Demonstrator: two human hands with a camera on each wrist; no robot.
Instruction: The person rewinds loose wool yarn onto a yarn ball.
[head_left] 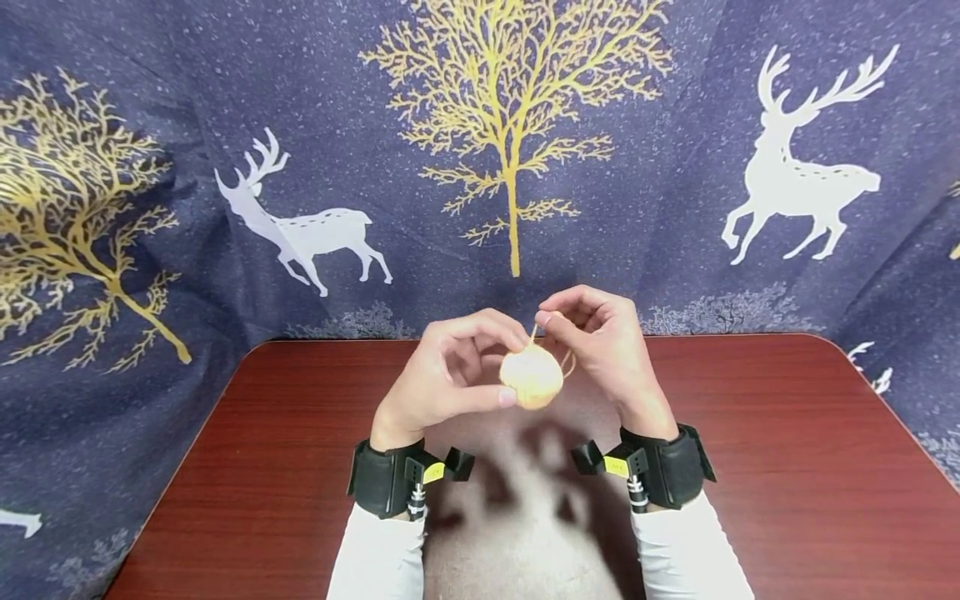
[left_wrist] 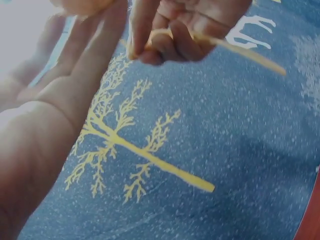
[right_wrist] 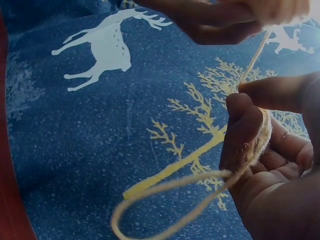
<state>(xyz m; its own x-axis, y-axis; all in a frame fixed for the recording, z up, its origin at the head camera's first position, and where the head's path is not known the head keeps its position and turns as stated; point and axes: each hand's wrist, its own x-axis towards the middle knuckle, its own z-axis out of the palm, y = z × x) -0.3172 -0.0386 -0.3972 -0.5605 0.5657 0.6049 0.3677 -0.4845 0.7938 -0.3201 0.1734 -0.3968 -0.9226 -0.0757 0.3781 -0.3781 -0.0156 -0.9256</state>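
Observation:
Above the table, my left hand (head_left: 461,367) pinches a small pale-yellow ball of yarn (head_left: 532,379) between thumb and fingertips. My right hand (head_left: 600,342), just to its right, pinches the yarn strand (right_wrist: 256,52) between thumb and forefinger. From there the strand runs taut to the ball. The slack yarn passes through the curled fingers of the right hand and hangs below as a loop (right_wrist: 150,189) in the right wrist view. In the left wrist view the ball (left_wrist: 82,5) shows only at the top edge.
Under both hands lies a reddish-brown wooden table (head_left: 300,467) with rounded far corners. Behind it hangs a dark blue cloth (head_left: 450,292) printed with white deer and golden trees. Each wrist wears a black strap (head_left: 386,479) with a small camera mount. A bright glare covers the near middle of the tabletop.

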